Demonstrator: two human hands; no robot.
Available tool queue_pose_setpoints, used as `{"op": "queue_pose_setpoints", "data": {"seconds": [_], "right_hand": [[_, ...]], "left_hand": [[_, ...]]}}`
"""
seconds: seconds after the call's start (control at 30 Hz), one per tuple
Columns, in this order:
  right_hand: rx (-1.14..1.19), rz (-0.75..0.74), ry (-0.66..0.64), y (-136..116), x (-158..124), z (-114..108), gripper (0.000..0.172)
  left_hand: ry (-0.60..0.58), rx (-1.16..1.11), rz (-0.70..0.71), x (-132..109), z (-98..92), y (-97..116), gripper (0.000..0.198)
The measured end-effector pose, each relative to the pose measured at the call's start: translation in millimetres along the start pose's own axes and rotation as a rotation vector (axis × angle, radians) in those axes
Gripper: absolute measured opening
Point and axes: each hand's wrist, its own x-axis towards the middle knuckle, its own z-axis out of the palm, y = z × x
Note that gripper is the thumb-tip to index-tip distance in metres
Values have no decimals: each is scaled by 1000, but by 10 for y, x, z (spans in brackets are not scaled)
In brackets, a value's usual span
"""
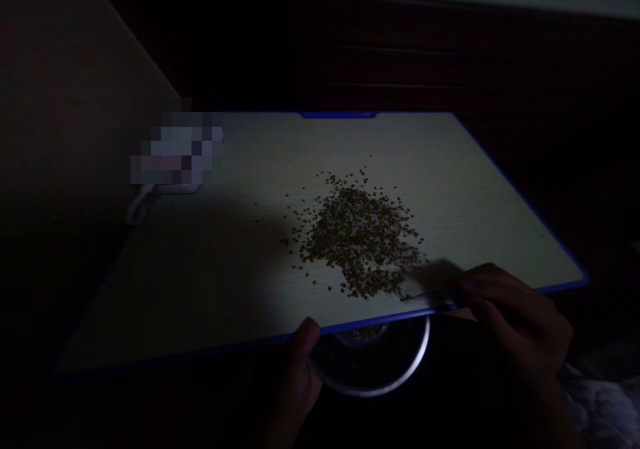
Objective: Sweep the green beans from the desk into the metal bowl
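A heap of small greenish-brown grains [363, 239] lies on a pale board with a blue rim [210, 262]. My left hand [300, 369] grips the rim of a round metal bowl [405, 372] held just under the board's near edge; some grains lie in the bowl. My right hand [515, 315] is closed in a pinch on a thin, blurred object at the near right side of the heap, close to the board's edge.
The scene is very dark. A pale object with a white cord [143, 202] lies at the board's far left corner. A wall [60, 102] rises on the left, dark furniture [450, 55] stands behind the board, and light fabric [605, 395] shows at the lower right.
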Motion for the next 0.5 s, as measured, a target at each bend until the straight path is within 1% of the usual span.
{"op": "queue_pose_setpoints", "data": {"seconds": [0.07,0.13,0.23,0.3,0.37,0.5], "right_hand": [[-36,4,38,0,4,6,38],[-59,4,44,-1,7,7,37],[-73,11,18,-10,8,1,35],[-73,13,6,-20,7,-4,34],[-65,13,2,-29,6,-4,33],[-10,15,1,-28,8,8,33]], "left_hand": [[7,-46,-50,-11,19,0,43],[2,-80,-65,-32,74,13,42],[-34,-105,-15,-54,158,40,36],[18,-89,7,-54,174,52,34],[64,-50,-7,-43,145,52,36],[27,7,-19,-4,19,22,33]]}}
